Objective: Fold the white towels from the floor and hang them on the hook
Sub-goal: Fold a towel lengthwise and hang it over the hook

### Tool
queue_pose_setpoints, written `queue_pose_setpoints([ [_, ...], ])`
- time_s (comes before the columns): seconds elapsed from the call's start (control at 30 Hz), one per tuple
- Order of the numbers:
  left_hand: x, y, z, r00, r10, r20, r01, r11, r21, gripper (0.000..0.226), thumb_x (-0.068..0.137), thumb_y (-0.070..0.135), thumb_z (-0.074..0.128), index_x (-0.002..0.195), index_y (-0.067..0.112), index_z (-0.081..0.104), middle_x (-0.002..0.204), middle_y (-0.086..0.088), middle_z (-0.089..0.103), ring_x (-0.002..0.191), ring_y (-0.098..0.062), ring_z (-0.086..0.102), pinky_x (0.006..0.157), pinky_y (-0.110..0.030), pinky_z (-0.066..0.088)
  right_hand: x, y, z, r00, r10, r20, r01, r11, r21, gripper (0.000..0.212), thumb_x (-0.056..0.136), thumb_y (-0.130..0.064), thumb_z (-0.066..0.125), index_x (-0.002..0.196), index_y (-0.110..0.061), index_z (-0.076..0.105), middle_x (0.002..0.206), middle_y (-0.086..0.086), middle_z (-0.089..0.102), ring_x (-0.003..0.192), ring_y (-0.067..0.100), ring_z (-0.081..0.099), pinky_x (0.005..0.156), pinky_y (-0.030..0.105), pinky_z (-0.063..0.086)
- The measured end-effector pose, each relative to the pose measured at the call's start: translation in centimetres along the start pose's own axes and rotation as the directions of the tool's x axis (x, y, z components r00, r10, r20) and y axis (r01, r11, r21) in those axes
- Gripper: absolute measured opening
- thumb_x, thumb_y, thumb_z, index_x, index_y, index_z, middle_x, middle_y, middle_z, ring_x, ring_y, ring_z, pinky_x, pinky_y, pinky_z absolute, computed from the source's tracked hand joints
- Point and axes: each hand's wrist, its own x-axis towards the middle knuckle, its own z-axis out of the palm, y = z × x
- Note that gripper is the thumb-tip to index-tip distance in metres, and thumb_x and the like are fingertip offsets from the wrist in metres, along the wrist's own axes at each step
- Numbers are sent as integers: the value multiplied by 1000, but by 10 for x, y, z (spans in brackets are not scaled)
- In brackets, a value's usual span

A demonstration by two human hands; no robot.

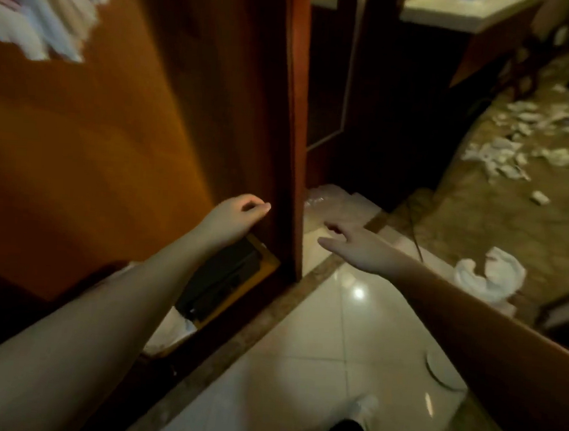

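Right now your left hand (243, 212) curls loosely, holding nothing, beside the brown wooden door (115, 121); your right hand (351, 242) spreads open above the glossy white tiled floor (318, 350); no writing is legible.

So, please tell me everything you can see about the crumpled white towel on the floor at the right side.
The white towel lies crumpled in a loose heap on the floor at the right, where the glossy pale tiles meet the brownish carpet. It looks like soft cloth, bunched into folds, not folded flat. Neither hand touches it: the right hand is stretched out with straight fingers to its left, well apart from it.
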Motion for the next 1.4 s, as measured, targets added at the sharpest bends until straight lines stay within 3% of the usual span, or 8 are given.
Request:
queue_pose_setpoints([
  [0.2, 93, 54, 131, 986, -1, 164, -4, 999, 32, 32, 101, 47, 49, 121, 27, 65, 109, 12, 61, 101, -7, 52, 74, -25, 39, -16, 150, -26, 973, 232, -7, -231, 971, 61, 64, 97, -47, 61, 150, -16, 44, 152, 7, 47, 137, 22, 45, 109, 29, 32],
  [0.33, 151, 96, 211, 968, -27, 249, 20, 999, 29, 17, 99, 45, 54, 99, 32, 65, 89, 17, 60, 84, -2, 53, 64, -14, 38, -23, 241, -55, 929, 370, 26, -371, 922, 116, 63, 98, -48, 59, 151, -17, 43, 153, 5, 45, 139, 22, 44, 110, 30, 32],
  [0.53, 215, 145, 314, 918, -101, 384, 60, 991, 118, 30, 100, 41, 54, 116, 21, 68, 110, -1, 67, 103, -22, 62, 88, -34, 49, -38, 351, -79, 841, 539, 55, -539, 823, 178, 63, 97, -51, 59, 149, -17, 46, 149, 5, 50, 135, 21, 48, 103, 28, 35],
  [0.7, 266, 181, 396, 862, -101, 496, 18, 986, 168, 25, 98, 40, 57, 105, 19, 69, 95, -5, 68, 92, -26, 64, 74, -31, 45, -46, 432, -92, 727, 682, 78, -680, 700, 217, 64, 96, -54, 59, 148, -18, 47, 149, 6, 51, 134, 23, 50, 104, 33, 39],
  [0.8, 301, 189, 448, 817, -125, 563, 41, 986, 159, 23, 98, 32, 60, 102, 11, 69, 99, -13, 70, 97, -31, 64, 84, -36, 50, -43, 480, -96, 655, 750, 88, -745, 623, 240, 67, 94, -57, 60, 147, -18, 48, 147, 5, 52, 132, 23, 51, 104, 33, 40],
  [0.97, 371, 195, 528, 735, -143, 663, -18, 973, 230, 21, 96, 38, 58, 96, 19, 67, 90, -1, 67, 90, -24, 64, 77, -32, 47, -24, 560, -99, 546, 825, 143, -823, 497, 275, 67, 93, -58, 59, 145, -17, 50, 146, 7, 54, 130, 24, 53, 104, 35, 42],
  [1.23, 532, 202, 661, 596, -236, 768, 25, 961, 276, 27, 98, 30, 55, 113, 12, 68, 114, -12, 71, 104, -29, 65, 87, -32, 49, 41, 676, -119, 382, 861, 335, -896, 257, 362, 74, 87, -65, 65, 145, -22, 51, 143, 0, 57, 123, 15, 56, 98, 26, 42],
  [1.4, 630, 198, 739, 557, -258, 789, 16, 954, 300, 29, 99, 32, 55, 115, 10, 67, 116, -12, 69, 105, -27, 63, 80, -29, 43, 96, 760, -123, 291, 863, 412, -889, 85, 450, 70, 91, -59, 64, 146, -18, 48, 147, 5, 53, 127, 18, 53, 101, 27, 39],
])
